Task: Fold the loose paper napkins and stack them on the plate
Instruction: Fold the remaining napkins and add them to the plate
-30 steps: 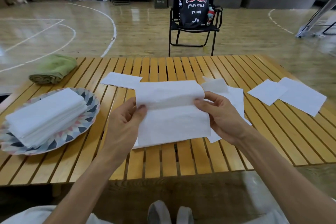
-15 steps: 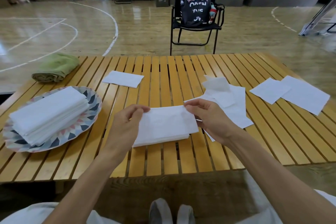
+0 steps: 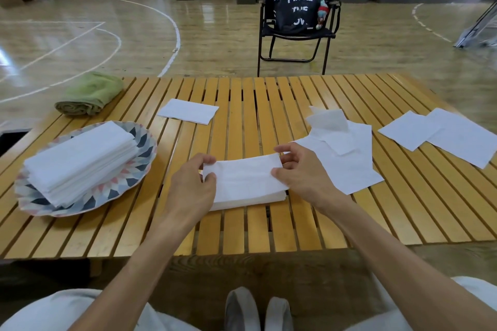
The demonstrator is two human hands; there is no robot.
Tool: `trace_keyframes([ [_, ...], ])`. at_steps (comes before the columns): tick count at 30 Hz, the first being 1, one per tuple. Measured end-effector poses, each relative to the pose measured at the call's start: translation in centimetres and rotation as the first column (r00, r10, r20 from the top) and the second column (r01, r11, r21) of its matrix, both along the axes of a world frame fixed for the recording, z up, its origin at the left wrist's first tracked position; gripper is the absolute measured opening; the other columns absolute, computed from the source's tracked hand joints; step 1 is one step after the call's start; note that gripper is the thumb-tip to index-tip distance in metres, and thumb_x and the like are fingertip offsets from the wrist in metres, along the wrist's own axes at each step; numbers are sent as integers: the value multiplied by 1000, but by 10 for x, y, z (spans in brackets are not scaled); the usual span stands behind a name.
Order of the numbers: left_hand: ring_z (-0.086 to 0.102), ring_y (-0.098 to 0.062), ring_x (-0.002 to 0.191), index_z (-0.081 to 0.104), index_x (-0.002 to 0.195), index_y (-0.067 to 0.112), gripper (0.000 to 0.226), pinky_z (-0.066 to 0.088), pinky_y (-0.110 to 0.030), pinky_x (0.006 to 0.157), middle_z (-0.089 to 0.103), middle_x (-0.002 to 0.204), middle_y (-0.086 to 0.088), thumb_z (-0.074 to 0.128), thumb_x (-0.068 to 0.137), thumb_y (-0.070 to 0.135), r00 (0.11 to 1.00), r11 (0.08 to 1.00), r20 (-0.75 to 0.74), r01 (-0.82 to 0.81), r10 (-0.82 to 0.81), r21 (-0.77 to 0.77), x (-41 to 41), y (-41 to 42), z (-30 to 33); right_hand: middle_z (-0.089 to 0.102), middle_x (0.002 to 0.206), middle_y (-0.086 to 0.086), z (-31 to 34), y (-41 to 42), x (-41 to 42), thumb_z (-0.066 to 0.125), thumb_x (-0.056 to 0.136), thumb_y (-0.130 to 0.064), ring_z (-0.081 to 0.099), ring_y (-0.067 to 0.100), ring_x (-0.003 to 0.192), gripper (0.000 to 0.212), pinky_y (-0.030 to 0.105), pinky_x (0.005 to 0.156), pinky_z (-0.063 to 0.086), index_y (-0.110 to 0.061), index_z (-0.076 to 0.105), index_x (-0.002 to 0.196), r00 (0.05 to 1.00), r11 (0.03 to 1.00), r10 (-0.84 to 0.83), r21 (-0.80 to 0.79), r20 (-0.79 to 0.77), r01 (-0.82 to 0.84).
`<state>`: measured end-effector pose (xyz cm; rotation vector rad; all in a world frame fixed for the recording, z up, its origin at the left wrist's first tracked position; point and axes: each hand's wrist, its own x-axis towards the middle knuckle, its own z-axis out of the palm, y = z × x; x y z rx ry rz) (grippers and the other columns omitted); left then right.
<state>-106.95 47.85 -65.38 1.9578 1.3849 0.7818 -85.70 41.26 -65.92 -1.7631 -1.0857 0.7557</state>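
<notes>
Pinching: left hand [image 3: 192,185] and right hand [image 3: 301,169] nip opposite ends of folded white paper napkin [image 3: 246,183] — holding layers aligned.
Destination: patterned round plate [image 3: 139,161] — napkin stack waiting.

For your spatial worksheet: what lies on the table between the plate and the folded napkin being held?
Head view: only bare table slats and the left hand.
</notes>
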Motion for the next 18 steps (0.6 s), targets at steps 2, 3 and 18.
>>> trace_keyframes([
  [2, 53, -4, 84, 53, 129, 27, 32, 38, -13, 56, 50, 114, 8, 53, 99, 14, 1000, 1000, -26, 1, -1, 6, 0, 0, 0, 65, 102, -3, -2, 0, -1, 70, 86, -11, 67, 15, 94, 43, 29, 82, 58, -23, 60, 126, 998, 1000, 9, -1, 60, -9],
  [3, 53, -5, 85, 52, 129, 26, 33, 38, -12, 56, 49, 115, 8, 53, 99, 13, 999, 1000, -35, 5, -5, 1, 0, 1, -1, 64, 101, -4, -3, 0, -2, 70, 87, -10, 66, 14, 93, 42, 24, 79, 56, -23, 60, 126, 995, 1000, 14, -4, 94, -13],
  [18, 52, -13, 104, 45, 138, 24, 42, 46, -18, 72, 48, 132, 1, 55, 98, 16, 969, 998, -248, 12, 4, 60, 0, 0, -11, 58, 109, -3, -9, -1, -7, 68, 90, -13, 59, 10, 93, 47, 14, 75, 48, -19, 55, 134, 957, 997, 59, -55, 285, -45],
])
